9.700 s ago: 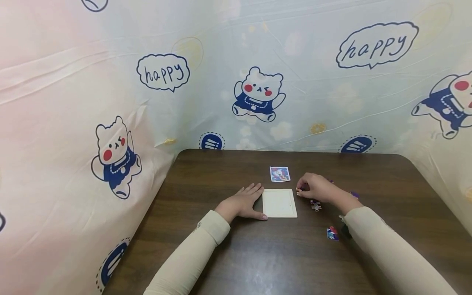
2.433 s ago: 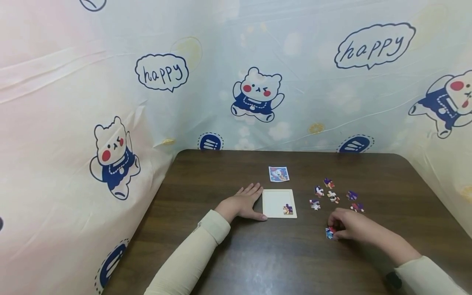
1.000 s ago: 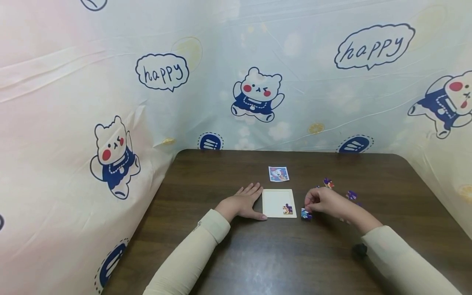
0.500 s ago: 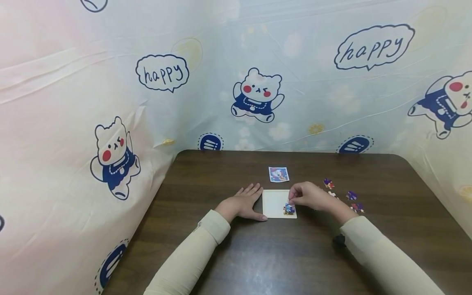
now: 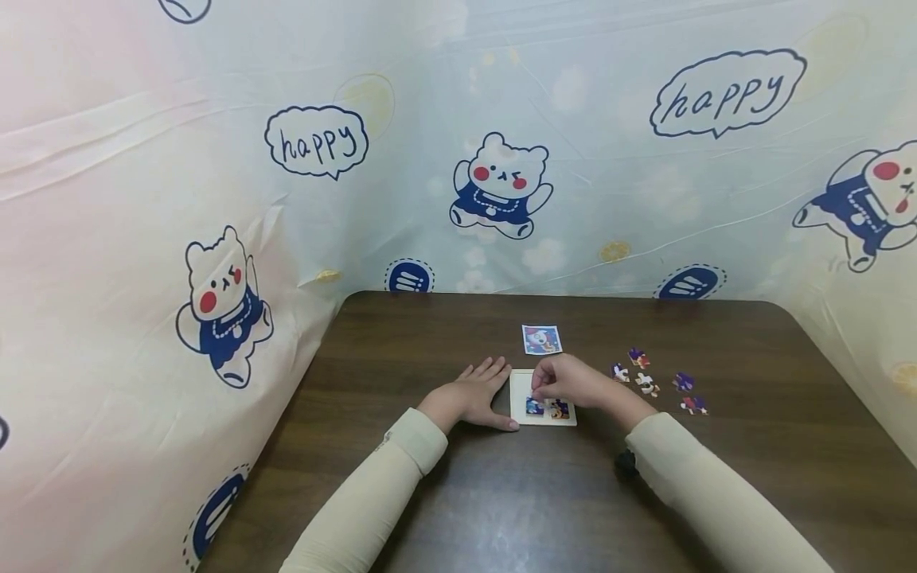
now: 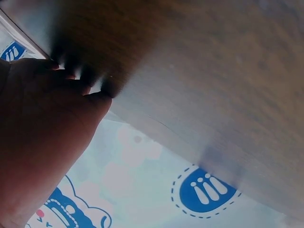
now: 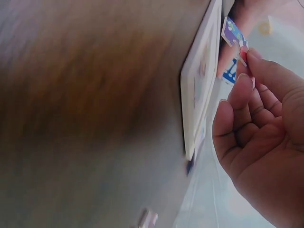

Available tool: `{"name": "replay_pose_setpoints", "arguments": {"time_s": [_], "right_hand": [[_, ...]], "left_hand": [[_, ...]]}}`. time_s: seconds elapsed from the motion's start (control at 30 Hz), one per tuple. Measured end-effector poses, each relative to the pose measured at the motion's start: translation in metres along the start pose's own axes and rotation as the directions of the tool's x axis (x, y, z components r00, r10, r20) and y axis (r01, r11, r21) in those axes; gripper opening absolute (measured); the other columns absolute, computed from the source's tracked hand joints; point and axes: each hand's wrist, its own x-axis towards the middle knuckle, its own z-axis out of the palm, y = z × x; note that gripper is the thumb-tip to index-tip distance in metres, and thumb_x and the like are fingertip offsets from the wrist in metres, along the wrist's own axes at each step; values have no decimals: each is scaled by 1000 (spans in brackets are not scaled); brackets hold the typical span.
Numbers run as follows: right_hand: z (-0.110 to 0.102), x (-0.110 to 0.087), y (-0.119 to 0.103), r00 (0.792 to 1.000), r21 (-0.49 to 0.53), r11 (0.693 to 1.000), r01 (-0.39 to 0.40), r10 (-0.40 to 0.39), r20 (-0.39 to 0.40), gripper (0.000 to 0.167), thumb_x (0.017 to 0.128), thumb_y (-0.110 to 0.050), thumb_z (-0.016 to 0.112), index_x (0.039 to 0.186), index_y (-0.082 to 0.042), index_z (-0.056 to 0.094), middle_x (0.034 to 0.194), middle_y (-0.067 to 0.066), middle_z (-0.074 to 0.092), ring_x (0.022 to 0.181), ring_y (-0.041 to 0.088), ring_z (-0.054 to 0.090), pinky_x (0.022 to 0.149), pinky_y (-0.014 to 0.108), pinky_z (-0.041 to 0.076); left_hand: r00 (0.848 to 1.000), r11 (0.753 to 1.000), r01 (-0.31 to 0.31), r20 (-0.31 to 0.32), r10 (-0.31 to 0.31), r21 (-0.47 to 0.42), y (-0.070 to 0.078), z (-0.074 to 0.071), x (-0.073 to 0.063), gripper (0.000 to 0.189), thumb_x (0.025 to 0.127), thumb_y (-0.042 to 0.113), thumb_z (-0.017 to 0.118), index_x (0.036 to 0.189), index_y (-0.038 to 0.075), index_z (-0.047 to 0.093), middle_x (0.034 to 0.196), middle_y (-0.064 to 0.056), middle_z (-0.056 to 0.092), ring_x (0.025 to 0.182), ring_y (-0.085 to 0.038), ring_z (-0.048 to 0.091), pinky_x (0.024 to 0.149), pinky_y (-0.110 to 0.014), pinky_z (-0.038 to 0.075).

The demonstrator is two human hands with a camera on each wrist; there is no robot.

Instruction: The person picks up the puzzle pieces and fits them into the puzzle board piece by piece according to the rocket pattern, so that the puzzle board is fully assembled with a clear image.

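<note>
One white puzzle tray (image 5: pixel 520 388), laid flat on a dark wooden table (image 5: pixel 430 493); its left edge is bordered by the left hand (image 5: pixel 474 395), fingers extended and spread. One blue jigsaw piece (image 5: pixel 534 407), pinched between thumb and fingers of the right hand (image 5: pixel 573 381), is held over the tray, left of one purple-and-orange piece (image 5: pixel 559 410) placed in the near right corner. One picture card (image 5: pixel 542 340) is laid just beyond; five loose jigsaw pieces (image 5: pixel 647 384) are scattered to the right.

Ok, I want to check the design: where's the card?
In the head view, the card lies just beyond the tray, left of the loose pieces.
</note>
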Motion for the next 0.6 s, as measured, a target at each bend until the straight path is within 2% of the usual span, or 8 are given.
{"name": "replay_pose_setpoints", "arguments": {"time_s": [0.33,0.5,0.6], "right_hand": [[15,8,-1,1000,15,1000,-15,15,2,9,89,-13,76,85,-14,68,74,-6,65,64,12,60,57,27,50],[18,11,-4,1000,5,1000,-23,23,-3,9,89,-11,76,84,-13,68,73,-5,65,63,12,59,54,27,49],[19,13,-6,1000,-6,1000,-28,28,-3,10,89,-11,75,84,-13,67,73,-5,64,63,12,58,54,27,48]], "left_hand": [[1000,999,17,20,-17,-33,1,-1,1,117,75,81,60,161,21,9,167,0,1,152,-22,-2,120,-47,5],[1000,998,15,13,-14,-56,-5,4,8,119,72,83,61,161,23,10,167,2,1,152,-21,-3,120,-50,6],[1000,999,19,20,-18,-49,-3,3,7,119,72,83,60,161,22,10,167,2,0,152,-21,-4,120,-49,5]]}}
